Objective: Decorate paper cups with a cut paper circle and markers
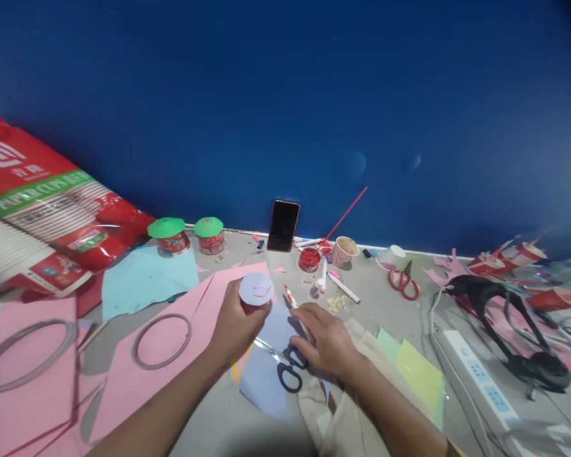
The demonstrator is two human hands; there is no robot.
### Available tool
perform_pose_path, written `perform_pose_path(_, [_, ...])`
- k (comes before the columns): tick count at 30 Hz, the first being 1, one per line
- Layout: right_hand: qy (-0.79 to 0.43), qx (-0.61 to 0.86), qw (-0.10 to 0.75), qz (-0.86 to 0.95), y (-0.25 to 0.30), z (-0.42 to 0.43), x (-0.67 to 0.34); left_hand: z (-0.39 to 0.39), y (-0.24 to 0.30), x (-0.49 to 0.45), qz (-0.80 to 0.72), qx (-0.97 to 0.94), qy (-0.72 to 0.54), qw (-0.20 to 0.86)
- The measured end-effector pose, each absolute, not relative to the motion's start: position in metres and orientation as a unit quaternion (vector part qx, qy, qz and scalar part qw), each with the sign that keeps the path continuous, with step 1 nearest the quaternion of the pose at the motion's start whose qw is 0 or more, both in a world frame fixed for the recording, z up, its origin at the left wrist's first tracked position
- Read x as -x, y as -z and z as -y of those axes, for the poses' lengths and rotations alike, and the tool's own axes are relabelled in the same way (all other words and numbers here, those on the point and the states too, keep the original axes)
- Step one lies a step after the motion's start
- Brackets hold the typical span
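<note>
My left hand (233, 320) is closed around a small paper cup, mostly hidden by the fingers. On top of the cup lies a round lavender paper disc (255, 289) with a curved pink-red drawing on it. Between the fingers of my right hand (330, 336) is a white marker (290, 296), its red tip pointing up and left toward the disc. Black-handled scissors (289, 376) lie partly open on lavender paper (264, 387) below both hands. A beige cloth (356, 412) lies under my right forearm.
Two cups with green paper tops (166, 236) stand at the back left, beside a phone (283, 225) leaning on the wall. Loose markers (344, 287), a red paint pot (309, 259) and red-handled scissors (403, 282) lie behind my right hand. A power strip (480, 381) is at right.
</note>
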State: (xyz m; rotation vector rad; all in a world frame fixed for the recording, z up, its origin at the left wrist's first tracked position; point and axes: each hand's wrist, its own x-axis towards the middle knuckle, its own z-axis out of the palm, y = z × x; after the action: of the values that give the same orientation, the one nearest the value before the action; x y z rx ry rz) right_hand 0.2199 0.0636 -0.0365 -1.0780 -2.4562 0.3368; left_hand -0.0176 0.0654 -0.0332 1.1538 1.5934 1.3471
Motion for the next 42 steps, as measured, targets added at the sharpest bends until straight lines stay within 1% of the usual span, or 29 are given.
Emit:
perform_pose_path(4, [-0.141,0.398,0.223,0.879,0.048,-0.061,-0.214,-0.064,0.033,0.019,-0.622,-0.451,-0.516,0.378])
perform_pose_path(8, [-0.171,0.388,0.276,0.863,0.049,-0.060,-0.213,-0.064,0.031,0.019,-0.625,-0.444,-0.516,0.382])
perform_pose_path(11, [-0.184,0.387,0.297,0.854,0.045,-0.062,-0.214,-0.065,0.028,0.020,-0.637,-0.451,-0.502,0.372])
perform_pose_path(18, [-0.207,0.390,0.279,0.853,0.044,-0.065,-0.215,-0.067,0.024,0.022,-0.640,-0.464,-0.501,0.352])
perform_pose_path(24, [-0.184,0.389,0.279,0.859,0.049,-0.067,-0.216,-0.067,0.027,0.023,-0.658,-0.460,-0.477,0.357])
perform_pose_path(29, [-0.205,0.387,0.334,0.835,0.045,-0.068,-0.216,-0.066,0.025,0.020,-0.651,-0.459,-0.486,0.360])
perform_pose_path(33, [-0.231,0.428,0.376,0.789,0.039,-0.065,-0.214,-0.065,0.027,0.019,-0.648,-0.449,-0.493,0.368])
perform_pose_path(36, [-0.264,0.456,0.396,0.752,0.033,-0.061,-0.215,-0.065,0.032,0.018,-0.634,-0.438,-0.510,0.383])
perform_pose_path(38, [-0.306,0.466,0.402,0.727,0.025,-0.059,-0.218,-0.065,0.035,0.017,-0.625,-0.430,-0.523,0.388])
perform_pose_path(40, [-0.375,0.453,0.398,0.704,0.013,-0.057,-0.222,-0.064,0.036,0.016,-0.622,-0.420,-0.531,0.394])
perform_pose_path(42, [-0.453,0.408,0.383,0.694,-0.003,-0.056,-0.226,-0.064,0.036,0.016,-0.620,-0.410,-0.534,0.402])
